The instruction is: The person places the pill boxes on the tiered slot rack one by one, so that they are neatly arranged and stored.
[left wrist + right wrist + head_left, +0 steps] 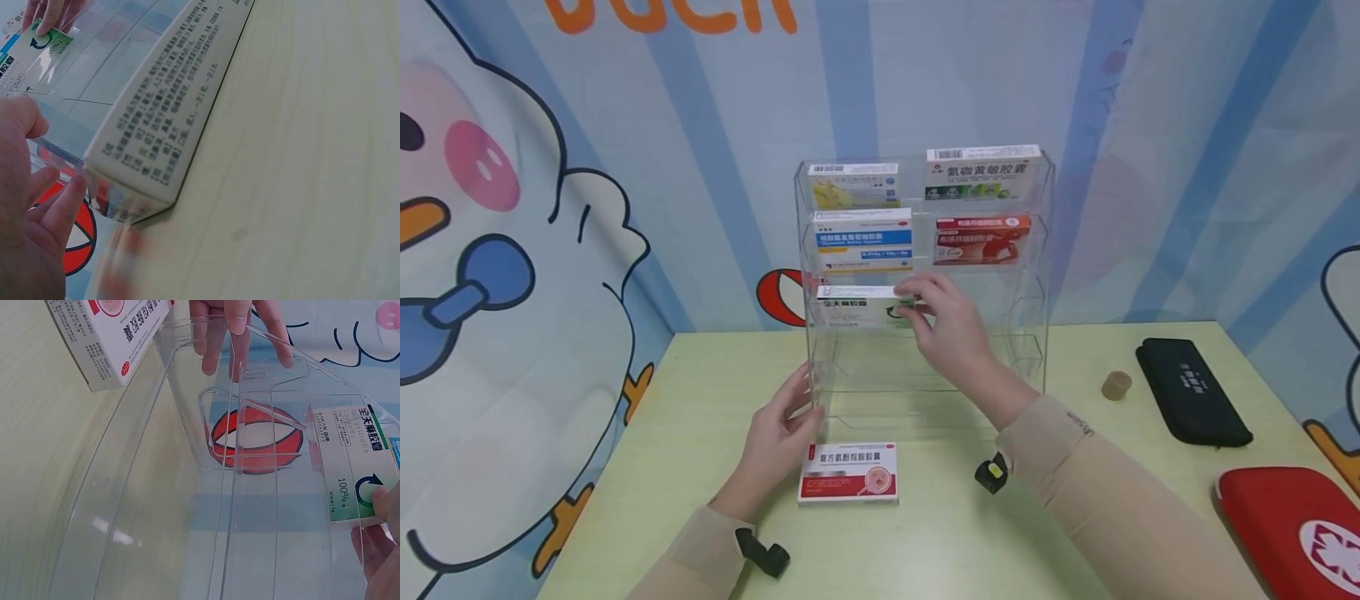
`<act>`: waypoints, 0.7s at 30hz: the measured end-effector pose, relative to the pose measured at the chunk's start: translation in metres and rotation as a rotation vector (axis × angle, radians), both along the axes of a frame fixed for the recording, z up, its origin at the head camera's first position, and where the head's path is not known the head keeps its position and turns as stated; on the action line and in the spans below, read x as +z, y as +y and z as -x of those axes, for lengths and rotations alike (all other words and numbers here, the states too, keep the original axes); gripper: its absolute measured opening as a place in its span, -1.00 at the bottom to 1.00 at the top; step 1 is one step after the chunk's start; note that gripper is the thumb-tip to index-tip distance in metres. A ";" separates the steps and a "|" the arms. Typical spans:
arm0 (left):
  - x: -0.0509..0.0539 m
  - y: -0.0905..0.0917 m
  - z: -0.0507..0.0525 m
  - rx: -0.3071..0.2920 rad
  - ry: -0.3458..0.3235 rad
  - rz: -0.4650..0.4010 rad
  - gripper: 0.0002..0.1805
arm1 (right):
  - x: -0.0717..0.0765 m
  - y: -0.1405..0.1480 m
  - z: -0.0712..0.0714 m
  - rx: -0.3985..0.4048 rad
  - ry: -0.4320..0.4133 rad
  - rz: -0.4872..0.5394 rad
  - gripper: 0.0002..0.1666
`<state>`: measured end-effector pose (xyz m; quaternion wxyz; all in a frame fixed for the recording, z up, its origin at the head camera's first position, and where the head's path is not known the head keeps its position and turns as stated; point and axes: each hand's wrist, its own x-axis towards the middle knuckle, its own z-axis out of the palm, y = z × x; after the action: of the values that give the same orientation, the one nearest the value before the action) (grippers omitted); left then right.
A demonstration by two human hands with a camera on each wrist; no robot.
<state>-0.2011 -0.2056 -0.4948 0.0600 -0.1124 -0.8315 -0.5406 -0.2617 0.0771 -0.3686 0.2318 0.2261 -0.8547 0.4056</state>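
Note:
A clear plastic tiered rack [925, 390] stands on the table in the head view. My left hand [775, 437] grips its left side edge, thumb on one face and fingers on the other, as the right wrist view also shows. With thumb and fingers my right hand [951, 333] pinches the right end of a white and green medicine box [850, 312]. That box sits at the left of the rack's third tier, behind the clear front lip in the right wrist view. A red and white medicine box [848, 475] lies on the table before the rack, near my left hand.
Above are a yellow and white box [854, 187], a white and green box [981, 177], a blue and white box [863, 243] and a red box [982, 242]. At right lie a cork-like cylinder [1117, 385], a black pouch [1193, 392] and a red case [1270, 517].

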 end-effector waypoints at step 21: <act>-0.001 0.000 0.001 -0.008 0.031 -0.006 -0.18 | -0.026 0.007 -0.020 -0.019 0.048 0.119 -0.42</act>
<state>-0.2018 -0.2052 -0.4960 0.0710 -0.1238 -0.8284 -0.5417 -0.2414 0.0840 -0.3949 0.2689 0.2134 -0.8256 0.4479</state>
